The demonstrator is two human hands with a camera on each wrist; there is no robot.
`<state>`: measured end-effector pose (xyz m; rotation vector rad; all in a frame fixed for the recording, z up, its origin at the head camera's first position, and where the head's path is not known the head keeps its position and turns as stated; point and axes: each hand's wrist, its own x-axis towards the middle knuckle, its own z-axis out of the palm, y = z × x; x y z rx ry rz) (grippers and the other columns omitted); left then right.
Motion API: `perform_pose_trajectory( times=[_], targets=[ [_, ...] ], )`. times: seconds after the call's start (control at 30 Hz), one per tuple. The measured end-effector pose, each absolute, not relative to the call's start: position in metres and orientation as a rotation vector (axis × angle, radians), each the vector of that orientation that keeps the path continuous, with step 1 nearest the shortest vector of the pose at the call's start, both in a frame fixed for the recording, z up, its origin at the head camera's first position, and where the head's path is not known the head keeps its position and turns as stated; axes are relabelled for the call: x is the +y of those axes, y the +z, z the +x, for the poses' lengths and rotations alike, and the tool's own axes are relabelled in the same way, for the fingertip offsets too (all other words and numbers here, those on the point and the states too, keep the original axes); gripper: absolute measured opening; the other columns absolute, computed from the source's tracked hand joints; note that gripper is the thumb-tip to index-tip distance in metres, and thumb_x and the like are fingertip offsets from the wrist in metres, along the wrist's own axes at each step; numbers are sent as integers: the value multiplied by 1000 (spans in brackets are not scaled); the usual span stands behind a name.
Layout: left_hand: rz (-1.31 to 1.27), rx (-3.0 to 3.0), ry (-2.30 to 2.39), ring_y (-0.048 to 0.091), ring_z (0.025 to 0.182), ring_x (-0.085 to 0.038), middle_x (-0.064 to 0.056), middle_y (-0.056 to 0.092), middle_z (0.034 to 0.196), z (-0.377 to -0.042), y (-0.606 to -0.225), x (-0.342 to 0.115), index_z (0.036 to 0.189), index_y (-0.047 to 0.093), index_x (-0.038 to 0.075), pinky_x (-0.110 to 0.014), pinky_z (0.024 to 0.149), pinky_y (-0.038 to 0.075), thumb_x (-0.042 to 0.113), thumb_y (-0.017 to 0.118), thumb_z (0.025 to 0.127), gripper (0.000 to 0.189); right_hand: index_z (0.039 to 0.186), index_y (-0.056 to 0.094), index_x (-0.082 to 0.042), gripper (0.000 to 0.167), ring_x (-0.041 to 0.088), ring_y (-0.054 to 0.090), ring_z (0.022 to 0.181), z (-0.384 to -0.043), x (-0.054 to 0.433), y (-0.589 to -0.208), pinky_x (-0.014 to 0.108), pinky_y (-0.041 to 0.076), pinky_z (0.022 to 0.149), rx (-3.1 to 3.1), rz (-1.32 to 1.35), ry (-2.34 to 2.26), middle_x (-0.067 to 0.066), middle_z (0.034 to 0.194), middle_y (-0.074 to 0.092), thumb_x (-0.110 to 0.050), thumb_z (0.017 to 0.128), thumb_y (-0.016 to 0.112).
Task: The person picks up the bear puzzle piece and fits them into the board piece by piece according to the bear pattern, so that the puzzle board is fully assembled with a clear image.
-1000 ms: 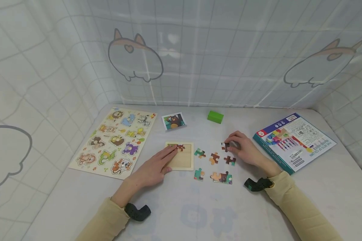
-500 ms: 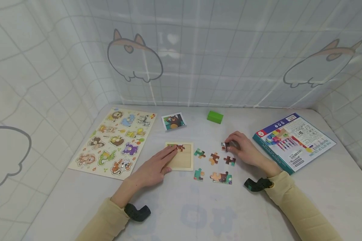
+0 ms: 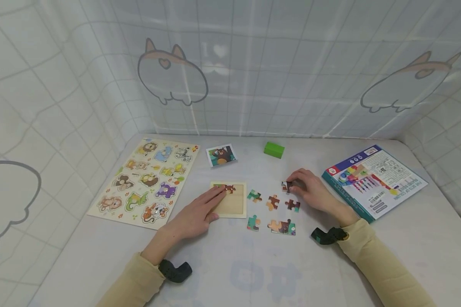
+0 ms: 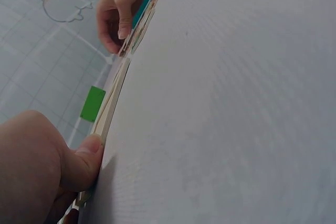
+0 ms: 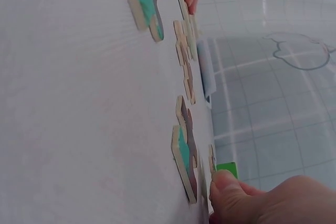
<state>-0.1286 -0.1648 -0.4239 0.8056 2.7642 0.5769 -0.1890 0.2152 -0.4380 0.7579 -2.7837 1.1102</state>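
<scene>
My left hand lies with straight fingers across the left side of a square wooden puzzle tray, its thumb at the near edge. In the tray's top part sits a bear-picture puzzle piece, partly hidden by the fingertips. Right of the tray, my right hand pinches a dark brown and white puzzle piece between thumb and fingers, close over the table. Between the hands lie a green piece, a brown piece, a dark brown piece, a teal piece and a wider bottom strip.
A bear picture card and a green block stand behind the tray. At left lies a large animal puzzle board; at right, a flat box. A patterned curtain rises along the back.
</scene>
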Motion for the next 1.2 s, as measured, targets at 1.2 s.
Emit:
perform_pose_trajectory(
  times=[1.2],
  targets=[
    [827, 2778, 560, 16, 155, -23, 1, 18, 168, -128, -427, -165, 159, 26, 14, -43, 126, 20, 20, 53, 103, 63, 116, 68, -3, 22, 22, 52, 105, -164, 173, -426, 38, 50, 85, -2703, 922, 1025, 6, 111, 60, -8, 94, 68]
  ],
)
